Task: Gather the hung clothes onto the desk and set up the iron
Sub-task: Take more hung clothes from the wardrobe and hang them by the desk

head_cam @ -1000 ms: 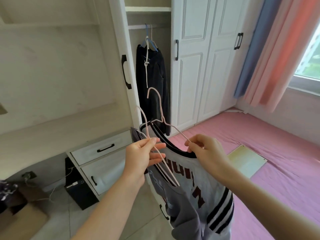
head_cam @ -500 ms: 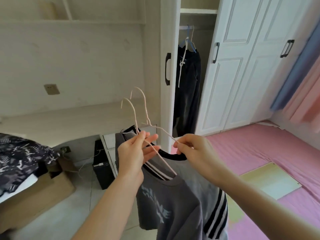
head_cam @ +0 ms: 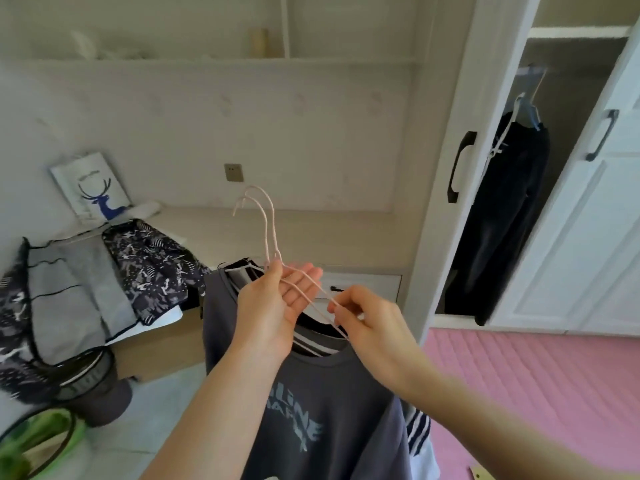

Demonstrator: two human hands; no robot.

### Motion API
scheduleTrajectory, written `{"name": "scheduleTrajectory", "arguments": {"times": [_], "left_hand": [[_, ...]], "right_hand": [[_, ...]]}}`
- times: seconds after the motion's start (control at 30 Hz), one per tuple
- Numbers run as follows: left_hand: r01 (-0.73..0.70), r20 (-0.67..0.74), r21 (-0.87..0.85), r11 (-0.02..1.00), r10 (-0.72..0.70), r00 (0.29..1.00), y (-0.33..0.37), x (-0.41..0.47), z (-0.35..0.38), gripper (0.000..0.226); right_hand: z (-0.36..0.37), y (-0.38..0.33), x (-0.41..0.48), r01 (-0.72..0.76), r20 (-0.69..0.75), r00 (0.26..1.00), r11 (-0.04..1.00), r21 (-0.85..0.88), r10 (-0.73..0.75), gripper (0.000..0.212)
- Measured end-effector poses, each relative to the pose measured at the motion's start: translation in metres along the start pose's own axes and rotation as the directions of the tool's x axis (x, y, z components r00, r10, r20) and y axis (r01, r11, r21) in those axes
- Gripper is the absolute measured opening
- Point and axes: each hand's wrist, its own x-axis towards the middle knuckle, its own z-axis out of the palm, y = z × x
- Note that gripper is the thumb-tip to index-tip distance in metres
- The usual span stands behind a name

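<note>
Two pink wire hangers [head_cam: 263, 226] stick up in front of me, carrying a dark grey printed T-shirt [head_cam: 311, 420] and a striped jersey [head_cam: 417, 431] behind it. My left hand [head_cam: 277, 306] pinches the hanger necks, its other fingers spread. My right hand [head_cam: 367, 317] grips the hangers' right arms at the collar. The pale desk [head_cam: 311, 230] runs along the wall behind the hangers. A dark garment [head_cam: 498, 216] hangs on a blue hanger in the open wardrobe at the right. No iron is in view.
Patterned dark clothes [head_cam: 149, 265] and a grey garment [head_cam: 69, 299] are piled at the left over a cardboard box [head_cam: 162, 344]. A deer picture [head_cam: 93, 188] leans on the desk. A wall socket [head_cam: 233, 172] sits above the desk. Pink mat [head_cam: 536, 393] covers the floor right.
My view has swung left, from the wardrobe toward the desk and the clothes pile. Both hands still hold the hangers, and the two hooks have come closer together.
</note>
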Motion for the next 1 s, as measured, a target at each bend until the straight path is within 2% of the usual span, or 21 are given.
{"name": "scheduleTrajectory", "arguments": {"times": [0.23, 0.3, 0.4, 0.47, 0.57, 0.67, 0.87, 1.0], "left_hand": [[-0.092, -0.197, -0.107, 0.99, 0.069, 0.978, 0.012, 0.013, -0.015, 0.031], [-0.093, -0.215, -0.11, 0.99, 0.068, 0.974, 0.014, 0.01, -0.017, 0.031], [-0.179, -0.343, -0.087, 0.98, 0.139, 0.929, 0.01, 0.01, -0.03, 0.029], [-0.232, -0.415, 0.002, 0.973, 0.211, 0.885, 0.008, 0.008, -0.041, 0.026], [-0.266, -0.437, 0.209, 0.941, 0.333, 0.836, 0.005, 0.008, -0.053, 0.026], [-0.292, -0.442, 0.342, 0.893, 0.427, 0.789, 0.009, 0.014, -0.066, 0.029], [-0.28, -0.388, 0.503, 0.817, 0.504, 0.772, 0.027, 0.03, -0.107, 0.033], [-0.272, -0.304, 0.599, 0.753, 0.528, 0.793, 0.049, 0.046, -0.143, 0.036]], "right_hand": [[0.026, 0.018, 0.034, 0.158, 0.199, 0.967, 0.987, 0.014, -0.158, 0.015], [0.031, 0.023, 0.039, 0.184, 0.211, 0.96, 0.983, 0.024, -0.185, 0.015], [0.045, 0.026, 0.052, 0.256, 0.322, 0.914, 0.967, 0.011, -0.246, 0.015], [0.057, 0.018, 0.057, 0.298, 0.409, 0.872, 0.955, -0.01, -0.268, 0.019], [0.072, 0.001, 0.063, 0.416, 0.441, 0.827, 0.908, -0.059, -0.35, 0.027], [0.089, -0.01, 0.076, 0.444, 0.46, 0.812, 0.891, -0.088, -0.359, 0.019], [0.131, -0.021, 0.103, 0.396, 0.545, 0.782, 0.916, -0.059, -0.303, 0.018], [0.164, -0.034, 0.125, 0.264, 0.575, 0.786, 0.964, 0.017, -0.226, 0.017]]}}
